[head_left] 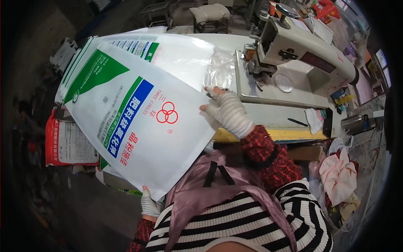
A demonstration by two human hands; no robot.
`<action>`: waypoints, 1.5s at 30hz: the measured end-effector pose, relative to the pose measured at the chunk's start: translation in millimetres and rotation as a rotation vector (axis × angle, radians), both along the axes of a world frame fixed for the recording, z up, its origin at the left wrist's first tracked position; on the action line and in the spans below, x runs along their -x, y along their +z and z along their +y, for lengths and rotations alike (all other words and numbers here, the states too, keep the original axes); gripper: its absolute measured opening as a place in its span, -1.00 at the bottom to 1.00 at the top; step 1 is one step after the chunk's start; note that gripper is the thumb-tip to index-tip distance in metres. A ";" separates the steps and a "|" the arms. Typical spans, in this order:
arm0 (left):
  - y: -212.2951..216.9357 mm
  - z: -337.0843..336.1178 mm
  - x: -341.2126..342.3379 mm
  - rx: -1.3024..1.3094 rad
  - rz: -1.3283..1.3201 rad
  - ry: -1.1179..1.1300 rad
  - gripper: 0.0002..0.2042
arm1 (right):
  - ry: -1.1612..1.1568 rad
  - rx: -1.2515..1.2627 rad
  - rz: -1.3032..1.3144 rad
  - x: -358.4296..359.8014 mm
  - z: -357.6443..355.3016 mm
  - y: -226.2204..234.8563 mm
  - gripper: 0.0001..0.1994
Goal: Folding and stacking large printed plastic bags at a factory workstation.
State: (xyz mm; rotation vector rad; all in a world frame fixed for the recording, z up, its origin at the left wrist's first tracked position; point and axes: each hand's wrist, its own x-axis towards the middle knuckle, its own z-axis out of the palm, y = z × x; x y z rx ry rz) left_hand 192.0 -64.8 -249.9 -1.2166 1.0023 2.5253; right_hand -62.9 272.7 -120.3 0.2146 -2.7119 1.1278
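Sack [138, 122] handling is in its early stage, as far as one can judge: a large white woven bag with green and blue bands and a red three-ring mark is held flat and tilted at the centre of the view, still apart from the sewing machine [294, 46] at about two o'clock. Its upper right edge is pinched by the right hand [226, 111], in a white fingerless glove, fingers closed over the rim. At six o'clock the left hand [150, 203], gloved alike, grips the lower corner, thumb on top. Behind the held bag, toward eleven o'clock, more printed bags [163, 46] lie stacked on the pale table [277, 115], with crumpled clear plastic [220, 69] near the machine's needle. Nothing yet lies under the needle, so the stitching appears to remain ahead.
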 end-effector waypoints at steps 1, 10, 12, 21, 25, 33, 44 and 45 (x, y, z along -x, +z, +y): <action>-2.1 -0.7 0.9 -0.016 -0.008 -0.006 -0.36 | -0.008 0.001 0.000 -1.4 -3.0 -9.6 -0.69; -12.1 -4.5 -16.7 0.079 -0.055 -0.004 -0.39 | 0.082 -0.237 -0.303 -15.3 3.9 -57.5 -0.72; -8.5 3.7 -13.7 0.123 -0.047 0.030 -0.40 | 0.066 -0.216 -0.259 -30.3 13.2 -52.5 -0.53; -8.6 -11.6 -30.8 1.389 -0.290 -0.316 -0.58 | 0.173 0.114 -0.341 -54.3 22.2 -119.9 -0.60; -44.0 -61.5 -139.6 1.598 -0.474 -0.263 -0.57 | 0.629 -0.154 -0.295 -93.9 -59.6 -58.9 -0.60; -160.3 -74.8 -212.5 1.488 -0.599 -0.543 -0.73 | 0.663 0.394 -1.019 -83.1 -166.7 -136.9 -0.79; -259.9 -82.3 -57.0 1.109 -0.865 -0.656 -0.72 | 0.164 0.420 -1.169 -76.0 -118.2 -162.8 -0.78; -256.5 -76.8 -48.7 1.103 -0.847 -0.630 -0.72 | 0.153 0.430 -1.170 -76.7 -112.5 -170.8 -0.78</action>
